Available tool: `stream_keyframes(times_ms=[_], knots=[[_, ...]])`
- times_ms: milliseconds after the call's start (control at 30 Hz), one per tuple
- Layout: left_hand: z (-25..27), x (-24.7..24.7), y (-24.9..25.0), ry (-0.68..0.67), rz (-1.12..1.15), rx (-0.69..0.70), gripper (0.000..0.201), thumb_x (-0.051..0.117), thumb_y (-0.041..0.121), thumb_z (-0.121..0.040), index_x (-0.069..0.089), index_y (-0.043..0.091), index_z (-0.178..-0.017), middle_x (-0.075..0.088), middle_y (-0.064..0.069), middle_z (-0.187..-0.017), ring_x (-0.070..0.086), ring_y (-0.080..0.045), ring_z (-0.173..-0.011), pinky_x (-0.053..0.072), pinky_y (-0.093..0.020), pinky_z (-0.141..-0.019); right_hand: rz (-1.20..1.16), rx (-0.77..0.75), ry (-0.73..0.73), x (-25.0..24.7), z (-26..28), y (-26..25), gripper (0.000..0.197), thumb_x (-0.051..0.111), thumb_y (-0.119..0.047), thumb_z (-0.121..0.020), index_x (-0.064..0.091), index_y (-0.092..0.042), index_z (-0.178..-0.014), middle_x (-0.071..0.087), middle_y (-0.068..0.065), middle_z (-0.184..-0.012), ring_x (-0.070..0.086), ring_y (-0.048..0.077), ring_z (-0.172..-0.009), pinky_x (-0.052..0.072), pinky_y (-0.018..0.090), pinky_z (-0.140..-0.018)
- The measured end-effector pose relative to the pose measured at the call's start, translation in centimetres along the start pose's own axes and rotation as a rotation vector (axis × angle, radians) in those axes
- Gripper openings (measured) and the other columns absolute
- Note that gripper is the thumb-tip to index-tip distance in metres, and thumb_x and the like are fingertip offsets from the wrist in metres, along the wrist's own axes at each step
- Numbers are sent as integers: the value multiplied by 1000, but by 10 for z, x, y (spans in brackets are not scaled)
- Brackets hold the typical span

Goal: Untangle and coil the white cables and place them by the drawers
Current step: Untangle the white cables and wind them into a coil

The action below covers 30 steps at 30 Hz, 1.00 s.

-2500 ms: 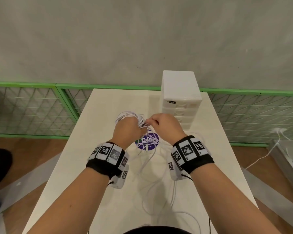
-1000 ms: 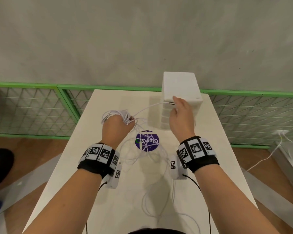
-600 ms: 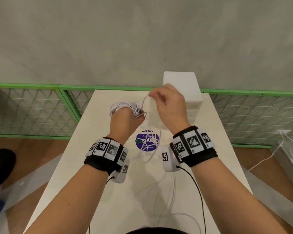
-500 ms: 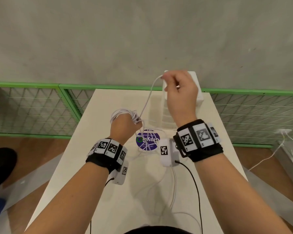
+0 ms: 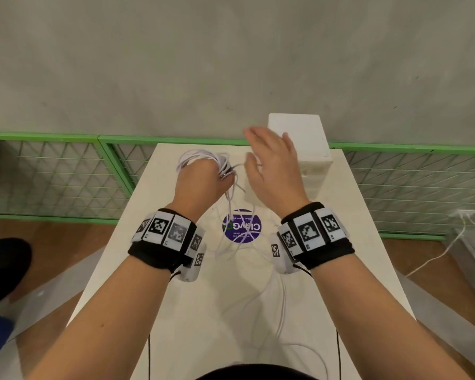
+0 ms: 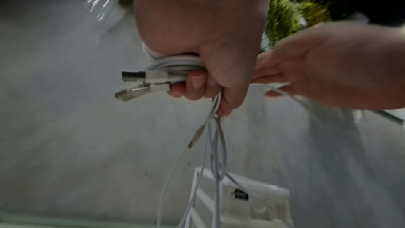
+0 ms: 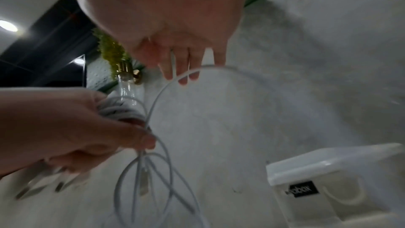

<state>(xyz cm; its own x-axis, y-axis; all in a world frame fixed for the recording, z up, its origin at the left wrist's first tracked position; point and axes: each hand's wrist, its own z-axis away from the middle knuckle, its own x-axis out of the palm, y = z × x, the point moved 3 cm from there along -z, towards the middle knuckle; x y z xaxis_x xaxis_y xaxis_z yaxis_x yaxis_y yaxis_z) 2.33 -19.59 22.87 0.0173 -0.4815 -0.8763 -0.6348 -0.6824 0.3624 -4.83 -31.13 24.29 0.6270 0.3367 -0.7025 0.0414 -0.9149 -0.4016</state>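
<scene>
Bright, sharp head view; dim, motion-blurred wrist views.

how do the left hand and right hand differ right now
The left hand is a closed fist gripping the coiled white cables; the right hand has straight, spread fingers and grips nothing, a cable loop arching by its fingertips. The left hand sits lower, the right hand higher, in front of the drawers. Both are raised above the table.
</scene>
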Motion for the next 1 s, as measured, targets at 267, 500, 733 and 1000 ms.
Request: stream_keyframes(times_ms=[267,500,733,1000], knots=[[2,-1,0,11,61,-53,33,59,30,-88,49,14,-61,39,5,-51,46,-22,-60,29,-27,-57,-203,208,-203,10,0,8,21,58,-34,-91,68,-16,-93,68,-3,-95,60,14,-87,45,29,-76],[22,42,-51,-178,124,-288,48,65,24,-86,36,23,-48,34,5,-46,35,-8,-44,20,-22,-43,-566,266,395,-34,-5,14,11,65,-23,-86,60,-21,-77,44,-17,-59,39,0,-56,33,19,-59],[24,44,-60,-201,133,-272,32,65,38,-86,66,11,-70,47,1,-53,45,-15,-50,26,-23,-45,61,580,48,-9,18,54,40,46,-5,-87,61,-18,-121,52,6,-128,37,25,-127,25,38,-105],[13,17,-12,-116,97,-42,37,61,38,-89,50,16,-62,39,6,-51,44,-19,-53,26,-30,-52,91,84,-468,29,18,10,38,43,-14,-95,56,-19,-129,59,7,-130,49,24,-123,27,37,-111]])
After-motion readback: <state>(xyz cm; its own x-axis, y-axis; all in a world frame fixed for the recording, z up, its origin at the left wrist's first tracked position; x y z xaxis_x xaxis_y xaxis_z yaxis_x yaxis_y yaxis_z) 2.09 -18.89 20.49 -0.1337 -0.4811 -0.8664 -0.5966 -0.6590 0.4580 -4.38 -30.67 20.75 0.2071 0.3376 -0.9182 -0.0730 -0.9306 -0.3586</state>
